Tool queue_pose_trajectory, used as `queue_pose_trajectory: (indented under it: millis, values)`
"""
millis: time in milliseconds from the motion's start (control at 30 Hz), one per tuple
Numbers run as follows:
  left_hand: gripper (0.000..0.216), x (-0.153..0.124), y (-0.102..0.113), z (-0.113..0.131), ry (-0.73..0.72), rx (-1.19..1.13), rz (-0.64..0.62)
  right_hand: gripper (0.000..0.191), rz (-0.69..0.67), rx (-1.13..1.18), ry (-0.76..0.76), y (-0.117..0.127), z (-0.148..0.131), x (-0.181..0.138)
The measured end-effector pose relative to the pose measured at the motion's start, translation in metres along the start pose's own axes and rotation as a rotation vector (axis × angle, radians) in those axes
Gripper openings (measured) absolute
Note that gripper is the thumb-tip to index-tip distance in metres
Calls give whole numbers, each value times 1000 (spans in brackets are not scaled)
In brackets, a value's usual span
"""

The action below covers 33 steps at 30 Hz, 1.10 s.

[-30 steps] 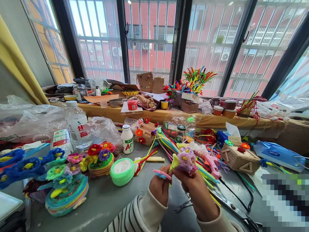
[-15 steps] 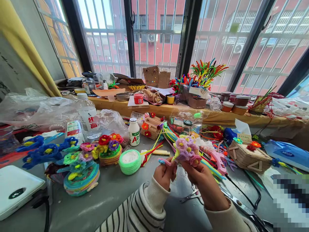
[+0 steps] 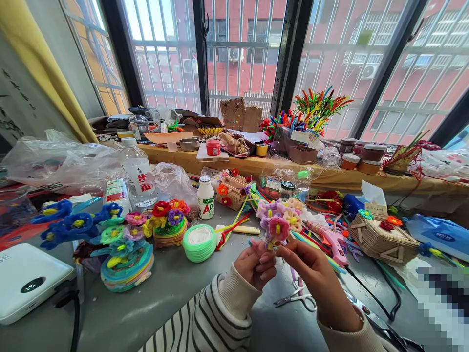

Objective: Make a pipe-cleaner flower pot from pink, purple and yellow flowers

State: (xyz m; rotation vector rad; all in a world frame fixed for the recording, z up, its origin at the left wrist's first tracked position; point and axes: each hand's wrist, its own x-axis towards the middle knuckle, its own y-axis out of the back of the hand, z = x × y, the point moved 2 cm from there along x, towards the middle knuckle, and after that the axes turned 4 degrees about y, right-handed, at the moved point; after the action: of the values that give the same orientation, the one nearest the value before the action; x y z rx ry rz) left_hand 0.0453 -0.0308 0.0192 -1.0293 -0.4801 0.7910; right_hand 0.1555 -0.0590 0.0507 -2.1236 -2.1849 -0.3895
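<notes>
A small bunch of pipe-cleaner flowers [image 3: 277, 226], in lilac, pink and peach with yellow centres, stands upright above my hands. My left hand [image 3: 255, 264] is closed around its short stems. With thumb and fingertips together, my right hand [image 3: 315, 271] pinches at the stem base just under the blooms; the exact spot is partly hidden by the fingers. Small scissors [image 3: 296, 297] lie on the grey table below my hands. Right of the bunch rests a pink glue gun [image 3: 334, 243], among loose pipe cleaners.
Left stand pots of fuzzy flowers [image 3: 126, 271], a green tape roll [image 3: 199, 244] and a white drink bottle [image 3: 205, 198]. A white power bank [image 3: 32, 281] sits far left. Right are a twine-wrapped box [image 3: 383, 239], large scissors [image 3: 379, 320] and a black cable [image 3: 370, 296].
The flower bunch has turned, so peach blooms show on its right side. My right hand has shifted from the blooms down to the stems. The view has moved slightly.
</notes>
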Motion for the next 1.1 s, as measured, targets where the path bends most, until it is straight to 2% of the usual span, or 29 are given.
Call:
queue_pose_trajectory:
  millis: [167,300,433,633,800,1100]
  values:
    - [26,-1,-1,0,53,-70,-49,26,71,-131,55,-1,-6,0]
    - [27,0,0,0,49,-67,-44,26,106,-110,73,1,-7,2]
    - [26,0,0,-2,54,-44,-67,31,-47,-20,-8,6,-5,7]
    - [25,1,2,-4,119,-47,-79,24,-269,112,-101,13,-12,10]
    - [27,2,3,-4,154,-47,-46,22,-291,64,-88,16,-13,10]
    - [27,2,6,-6,227,-26,-50,23,-235,-69,-17,18,-2,13]
